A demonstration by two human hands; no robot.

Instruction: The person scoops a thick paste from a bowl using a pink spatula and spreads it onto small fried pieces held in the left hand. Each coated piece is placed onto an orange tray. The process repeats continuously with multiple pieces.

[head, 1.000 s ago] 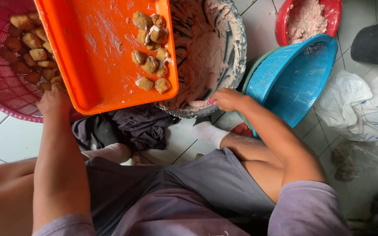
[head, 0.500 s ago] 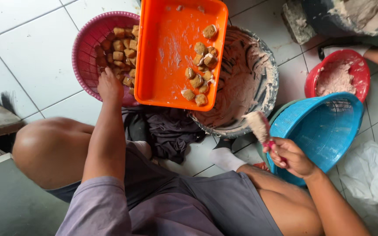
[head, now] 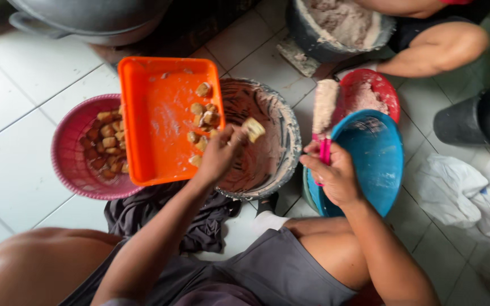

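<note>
My left hand [head: 219, 153] is shut on a browned tofu puff [head: 253, 129], holding it over the paste-smeared metal bowl [head: 283, 148]. An orange tray [head: 154, 130] with several more puffs along its right side rests across the bowl's rim and a pink basket [head: 66, 153] of darker fried pieces. My right hand [head: 336, 178] grips the pink handle of a spatula [head: 324, 107] whose blade is coated in pale paste. The spatula stands upright between the bowl and a blue basin [head: 375, 164].
A red bowl [head: 370, 93] of pale paste sits behind the blue basin. Another person's leg [head: 438, 48] and a dark bucket [head: 336, 28] of paste are at the top right. A black container [head: 477, 119], white bags [head: 472, 187], a dark cloth [head: 199, 221] and a large metal pot [head: 86, 17] surround me.
My left hand left the basket's edge, reached across the tray and picked up a tofu puff over the bowl. My right hand stays raised with the paste-covered spatula by the blue basin.
</note>
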